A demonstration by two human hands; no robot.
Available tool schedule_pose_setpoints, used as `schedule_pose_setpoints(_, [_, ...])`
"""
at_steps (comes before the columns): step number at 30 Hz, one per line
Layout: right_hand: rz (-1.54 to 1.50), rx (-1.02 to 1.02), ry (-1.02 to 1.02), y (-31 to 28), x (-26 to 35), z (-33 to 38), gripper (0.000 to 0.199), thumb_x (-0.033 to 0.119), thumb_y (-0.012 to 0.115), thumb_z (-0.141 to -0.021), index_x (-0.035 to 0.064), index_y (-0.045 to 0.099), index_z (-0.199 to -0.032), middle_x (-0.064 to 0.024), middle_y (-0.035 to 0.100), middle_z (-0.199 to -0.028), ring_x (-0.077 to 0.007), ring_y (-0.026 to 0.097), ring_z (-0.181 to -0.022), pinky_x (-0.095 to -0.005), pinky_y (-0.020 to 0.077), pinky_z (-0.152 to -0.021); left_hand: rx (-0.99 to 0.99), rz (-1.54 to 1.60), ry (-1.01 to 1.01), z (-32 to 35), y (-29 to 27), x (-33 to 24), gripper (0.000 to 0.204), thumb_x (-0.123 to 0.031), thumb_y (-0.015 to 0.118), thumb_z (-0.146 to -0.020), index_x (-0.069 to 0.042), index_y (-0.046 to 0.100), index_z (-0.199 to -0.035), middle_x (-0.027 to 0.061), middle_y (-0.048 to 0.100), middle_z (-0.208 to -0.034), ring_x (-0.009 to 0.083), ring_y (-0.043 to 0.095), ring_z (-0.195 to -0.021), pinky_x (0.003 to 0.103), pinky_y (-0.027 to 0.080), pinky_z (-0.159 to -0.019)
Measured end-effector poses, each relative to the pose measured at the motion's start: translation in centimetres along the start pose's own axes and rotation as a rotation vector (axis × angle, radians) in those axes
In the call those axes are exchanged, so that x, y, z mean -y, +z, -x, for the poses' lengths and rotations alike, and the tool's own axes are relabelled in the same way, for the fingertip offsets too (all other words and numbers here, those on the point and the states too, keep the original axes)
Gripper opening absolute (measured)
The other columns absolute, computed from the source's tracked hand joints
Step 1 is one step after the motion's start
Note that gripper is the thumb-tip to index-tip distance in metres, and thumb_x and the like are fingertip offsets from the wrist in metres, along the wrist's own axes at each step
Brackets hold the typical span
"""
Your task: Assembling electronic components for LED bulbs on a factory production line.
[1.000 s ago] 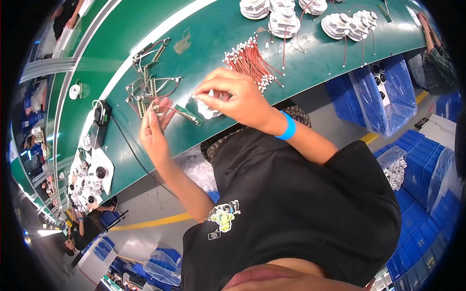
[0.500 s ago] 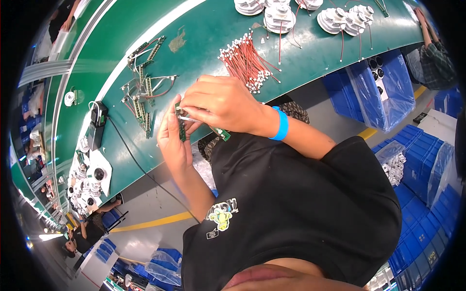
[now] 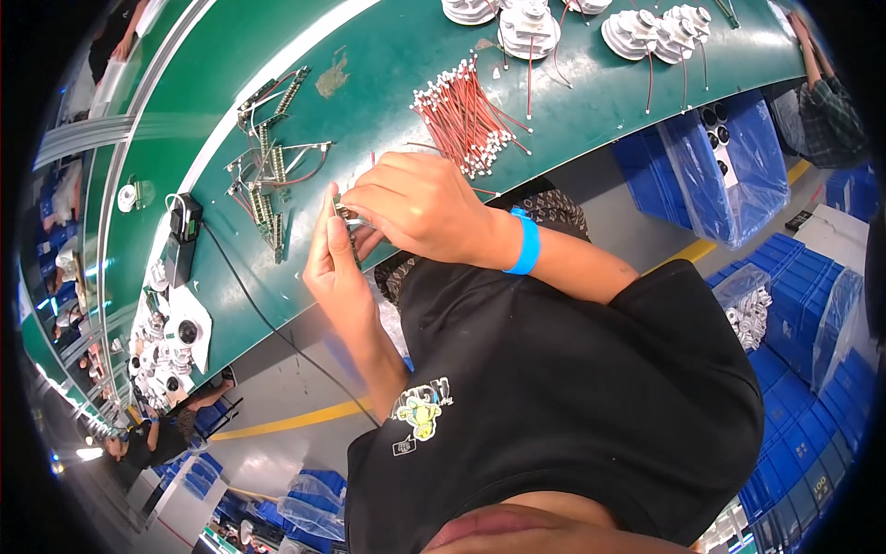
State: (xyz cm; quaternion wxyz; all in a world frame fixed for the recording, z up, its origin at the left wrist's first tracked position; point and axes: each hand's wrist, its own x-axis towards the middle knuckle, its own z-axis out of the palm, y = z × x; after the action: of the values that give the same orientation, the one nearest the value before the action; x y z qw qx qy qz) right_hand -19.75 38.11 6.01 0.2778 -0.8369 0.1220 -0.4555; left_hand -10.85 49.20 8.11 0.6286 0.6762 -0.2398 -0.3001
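My left hand (image 3: 340,257) is closed around a narrow green circuit board (image 3: 344,212), held up on edge above the table's near side. Over it bends my right hand (image 3: 420,205), wearing a blue wristband (image 3: 526,242). Its thumb and fingertips pinch together at the board's upper end and hide what they grip. A bit of white cable shows between the two hands. Close behind the right hand lies a fanned pile of red wire leads (image 3: 466,120) with white connectors. Left of the hands, several strip boards (image 3: 268,208) joined by wires rest on the table.
White round housings (image 3: 529,32) with trailing wires stand along the far side of the green table (image 3: 369,111). A black device (image 3: 185,222) with a cable (image 3: 258,305) sits at left, near more white parts (image 3: 171,346). Blue bins (image 3: 729,175) stand right; a person's arm (image 3: 812,55) shows beyond.
The held board has tilted in my left hand, and the green board end seen below my right hand is now out of sight. My right hand has lowered slightly, its fingertips still at the board.
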Motion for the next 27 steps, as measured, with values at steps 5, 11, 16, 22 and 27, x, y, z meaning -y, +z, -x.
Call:
schedule_pose_setpoints(5, [-0.051, -0.041, 0.029, 0.2, 0.2, 0.5, 0.013, 0.004, 0.070, -0.074, 0.0020, 0.067, -0.086, -0.0070, 0.063, -0.077, -0.0233, 0.059, -0.067, -0.0333, 0.0482, -0.057, -0.062, -0.016, 0.015, 0.8, 1.1, 0.0, 0.041, -0.023, 0.047, -0.103, 0.004, 0.050, -0.134, 0.0092, 0.063, -0.107, 0.0124, 0.065, -0.080, 0.024, 0.054, -0.067])
schedule_pose_setpoints(11, [-0.046, 0.018, 0.056, -0.2, 0.3, 0.7, 0.016, 0.005, 0.069, -0.076, 0.0011, 0.067, -0.091, -0.0077, 0.065, -0.083, -0.0237, 0.060, -0.069, -0.0330, 0.0501, -0.060, -0.023, 0.051, -0.026, 1.0, 0.7, 0.5, 0.042, -0.022, 0.046, -0.103, 0.003, 0.048, -0.137, 0.0109, 0.062, -0.111, 0.0131, 0.064, -0.086, 0.026, 0.054, -0.073])
schedule_pose_setpoints(16, [0.065, -0.024, 0.173, -3.5, 0.2, 0.5, 0.027, 0.015, 0.069, -0.080, 0.0066, 0.064, -0.106, -0.0066, 0.061, -0.100, -0.0213, 0.064, -0.078, -0.0312, 0.0530, -0.065, 0.037, 0.276, -0.021, -0.1, -0.7, 0.9, 0.048, -0.025, 0.044, -0.103, 0.000, 0.035, -0.143, 0.0185, 0.060, -0.112, 0.0241, 0.068, -0.084, 0.035, 0.059, -0.075])
schedule_pose_setpoints(22, [0.268, 0.351, 0.663, -8.1, 0.3, 5.1, 0.022, 0.019, 0.071, -0.081, 0.0063, 0.066, -0.099, -0.0099, 0.067, -0.078, -0.0284, 0.065, -0.076, -0.0387, 0.0521, -0.067, 0.046, 0.537, -0.243, -1.0, -2.9, 2.6, 0.051, -0.029, 0.051, -0.101, -0.004, 0.036, -0.143, 0.0118, 0.057, -0.117, 0.0118, 0.054, -0.080, 0.023, 0.045, -0.060])
schedule_pose_setpoints(27, [-0.102, 0.112, 0.842, -7.5, -0.1, 4.6, 0.018, 0.017, 0.072, -0.081, 0.0010, 0.071, -0.089, -0.0123, 0.069, -0.079, -0.0219, 0.063, -0.062, -0.0330, 0.0485, -0.057, 0.060, 0.705, -0.291, -0.7, -2.9, 3.1, 0.045, -0.026, 0.047, -0.102, -0.003, 0.039, -0.141, 0.0118, 0.059, -0.113, 0.0128, 0.055, -0.075, 0.023, 0.044, -0.054])
